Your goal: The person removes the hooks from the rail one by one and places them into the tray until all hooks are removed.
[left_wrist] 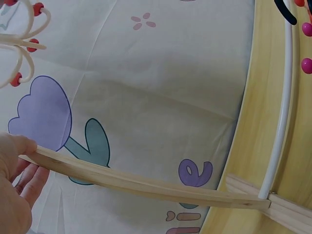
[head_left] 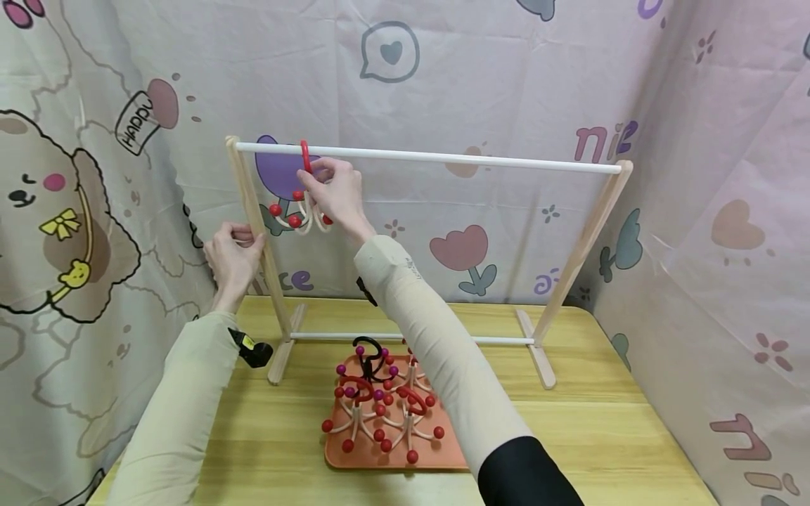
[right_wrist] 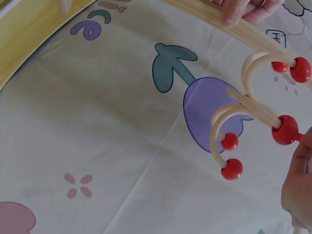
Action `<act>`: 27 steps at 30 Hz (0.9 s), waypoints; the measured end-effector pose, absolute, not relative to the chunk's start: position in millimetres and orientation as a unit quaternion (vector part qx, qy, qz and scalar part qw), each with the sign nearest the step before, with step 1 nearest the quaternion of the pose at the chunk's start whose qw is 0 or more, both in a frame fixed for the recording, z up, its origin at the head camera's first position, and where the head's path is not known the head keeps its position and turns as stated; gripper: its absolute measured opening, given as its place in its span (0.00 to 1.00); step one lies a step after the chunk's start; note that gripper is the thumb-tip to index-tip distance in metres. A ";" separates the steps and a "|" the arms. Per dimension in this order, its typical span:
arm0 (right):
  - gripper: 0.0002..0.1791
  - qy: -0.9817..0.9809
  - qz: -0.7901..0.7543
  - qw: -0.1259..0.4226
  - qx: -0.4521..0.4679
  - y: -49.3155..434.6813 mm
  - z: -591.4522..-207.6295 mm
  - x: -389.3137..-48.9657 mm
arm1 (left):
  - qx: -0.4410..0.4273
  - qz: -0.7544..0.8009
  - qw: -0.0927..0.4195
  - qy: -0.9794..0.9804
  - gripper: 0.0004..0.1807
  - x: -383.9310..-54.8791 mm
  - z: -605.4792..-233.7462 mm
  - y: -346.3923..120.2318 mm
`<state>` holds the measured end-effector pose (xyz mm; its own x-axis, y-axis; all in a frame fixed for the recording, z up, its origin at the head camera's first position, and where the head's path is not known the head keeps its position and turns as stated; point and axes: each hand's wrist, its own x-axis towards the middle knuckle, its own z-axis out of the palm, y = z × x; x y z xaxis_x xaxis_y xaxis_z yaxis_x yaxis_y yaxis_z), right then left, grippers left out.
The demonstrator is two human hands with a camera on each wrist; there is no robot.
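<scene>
My right hand (head_left: 338,193) pinches a beige claw-shaped hanger (head_left: 310,214) low on its red hook (head_left: 306,156). That hook loops over the white top bar (head_left: 430,157) near its left end, and the curved arms hang below with red balls on their tips. In the right wrist view the hanger's arms (right_wrist: 265,114) spread out beside my fingers. My left hand (head_left: 234,256) holds the left wooden post (head_left: 262,232) of the rack about midway up. The left wrist view shows the thumb on one side of the post (left_wrist: 122,180) and fingers on the other.
An orange tray (head_left: 392,464) on the wooden table (head_left: 272,436) bears several similar hangers, beige ones with red hooks (head_left: 411,402) and a black one (head_left: 368,362). The rack's right post (head_left: 582,246) and lower bar (head_left: 344,336) stand behind it. Patterned cloth (head_left: 405,98) surrounds the table.
</scene>
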<state>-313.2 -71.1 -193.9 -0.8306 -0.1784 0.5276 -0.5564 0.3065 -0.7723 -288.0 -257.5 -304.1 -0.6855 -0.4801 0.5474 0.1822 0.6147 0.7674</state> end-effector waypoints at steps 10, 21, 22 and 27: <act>0.08 -0.755 0.594 0.178 0.213 -64.7 -193.8 -318.1 | 0.089 -0.432 0.392 -0.807 0.16 -288.2 -306.1 -258.6; 0.10 -0.645 0.727 0.116 0.205 -53.3 -191.1 -319.0 | 0.089 -0.435 0.388 -0.807 0.16 -288.8 -304.4 -257.5; 0.10 -0.634 0.738 0.109 0.203 -52.1 -191.2 -319.0 | 0.089 -0.435 0.388 -0.807 0.16 -288.9 -304.4 -257.3; 0.13 -0.585 0.780 0.088 0.205 -44.9 -194.9 -318.0 | 0.093 -0.435 0.386 -0.808 0.16 -289.4 -305.4 -257.3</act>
